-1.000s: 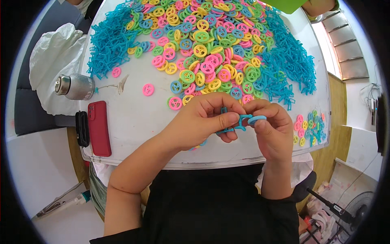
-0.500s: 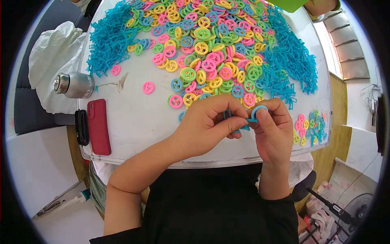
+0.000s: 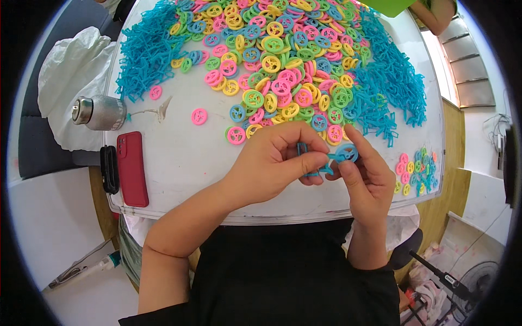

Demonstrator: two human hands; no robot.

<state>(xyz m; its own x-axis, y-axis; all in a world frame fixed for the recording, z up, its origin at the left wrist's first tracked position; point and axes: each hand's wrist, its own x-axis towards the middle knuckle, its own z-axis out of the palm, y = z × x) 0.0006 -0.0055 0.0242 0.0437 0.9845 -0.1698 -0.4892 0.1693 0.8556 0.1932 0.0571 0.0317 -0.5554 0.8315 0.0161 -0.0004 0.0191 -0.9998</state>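
Observation:
Over the near edge of the table, my left hand (image 3: 280, 157) pinches a small blue plastic frame (image 3: 305, 149) between thumb and fingers. Its slim arm reaches right, up to a blue spoked wheel (image 3: 347, 153). The wheel meets the frame's end; whether it is fixed there I cannot tell. My right hand (image 3: 368, 182) has its thumb on the wheel's lower edge and fingers behind it, the index finger stretched upward. Beyond my hands lies a big heap of pink, yellow, green and blue wheels (image 3: 280, 87).
Piles of blue plastic frames (image 3: 149, 51) flank the heap. A smaller mixed group of parts (image 3: 418, 169) lies at the right edge. On the left are a red phone (image 3: 132, 171), a black case (image 3: 110, 169) and a metal flask (image 3: 99, 113). Another person's arm (image 3: 435, 13) shows at upper right.
The blue wheel has turned from nearly edge-on to showing its spoked face. My right index finger has lifted and straightened, and the right hand has shifted slightly right.

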